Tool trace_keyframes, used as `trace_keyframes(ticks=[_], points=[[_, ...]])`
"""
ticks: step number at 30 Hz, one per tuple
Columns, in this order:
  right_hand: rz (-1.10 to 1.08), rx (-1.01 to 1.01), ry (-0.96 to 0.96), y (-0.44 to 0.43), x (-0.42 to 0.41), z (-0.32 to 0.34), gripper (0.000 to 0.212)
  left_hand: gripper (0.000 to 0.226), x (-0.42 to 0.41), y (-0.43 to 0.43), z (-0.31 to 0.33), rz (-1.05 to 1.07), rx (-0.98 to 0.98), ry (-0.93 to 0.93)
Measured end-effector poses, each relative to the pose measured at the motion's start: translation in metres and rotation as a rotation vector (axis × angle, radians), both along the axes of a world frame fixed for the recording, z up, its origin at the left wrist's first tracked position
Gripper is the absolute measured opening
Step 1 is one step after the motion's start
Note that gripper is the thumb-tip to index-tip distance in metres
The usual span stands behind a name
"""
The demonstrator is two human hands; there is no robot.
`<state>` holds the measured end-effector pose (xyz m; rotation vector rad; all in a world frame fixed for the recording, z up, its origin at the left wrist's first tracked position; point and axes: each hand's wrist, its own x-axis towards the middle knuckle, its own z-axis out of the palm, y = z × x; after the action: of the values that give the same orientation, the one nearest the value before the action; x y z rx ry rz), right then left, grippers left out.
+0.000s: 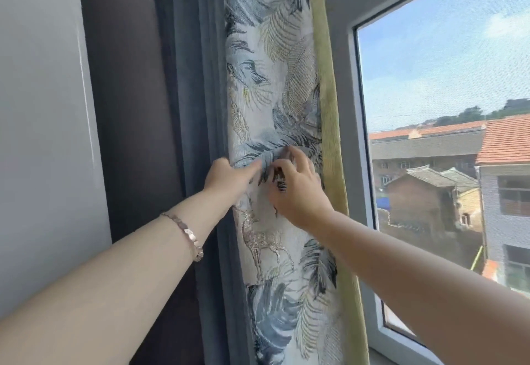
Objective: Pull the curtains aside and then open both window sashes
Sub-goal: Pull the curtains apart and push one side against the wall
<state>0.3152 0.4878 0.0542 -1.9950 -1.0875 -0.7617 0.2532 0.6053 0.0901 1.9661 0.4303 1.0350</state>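
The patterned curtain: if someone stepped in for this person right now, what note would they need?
Left hand: fingers closed on the fold of the leaf-patterned blue-and-white curtain with the green edge band.
Right hand: fingers spread, touching the same fold; not clearly gripping.
Curtain: bunched at the left side of the white-framed window, glass to its right uncovered.
Done: this curtain is mostly drawn aside.
Left: finish tucking it, check for any other curtain outside the view, then open both sashes; no sash looks open yet.
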Motion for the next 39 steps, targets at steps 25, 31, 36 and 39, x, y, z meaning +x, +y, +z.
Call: trace_keyframes(ticks=[25,31,36,39], points=[[0.213,-0.237,0.067,0.257,0.163,0.069,0.122,0.047,0.135,0.21,0.05,0.613,0.206,-0.084],[0.109,-0.241,0.014,0.335,0.191,0.085,0.122,0.047,0.167,0.288,0.062,0.527,0.21,-0.152],[0.057,-0.202,-0.007,0.396,0.219,0.105,0.12,0.048,0.197,0.34,0.082,0.447,0.151,-0.229],[0.015,-0.219,0.003,0.437,0.235,0.119,0.126,0.033,0.217,0.372,0.096,0.448,0.163,-0.214]])
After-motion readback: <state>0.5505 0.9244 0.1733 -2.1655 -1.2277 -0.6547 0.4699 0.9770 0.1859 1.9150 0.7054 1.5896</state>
